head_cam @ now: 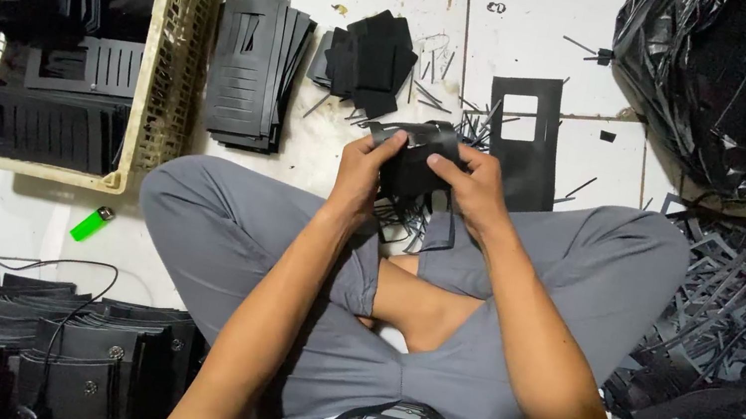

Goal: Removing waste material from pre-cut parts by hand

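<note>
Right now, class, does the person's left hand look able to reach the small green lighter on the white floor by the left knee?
Probably yes, but not at once: the left hand is gripping a black cut sheet. The green lighter lies in the open beside the left knee.

Both forearms reach forward, left hand [364,176] and right hand [470,187] pinched close together.

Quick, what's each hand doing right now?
Left hand: closed on the black cut sheet piece, thumb on top.
Right hand: closed on the same piece's other side.
</note>
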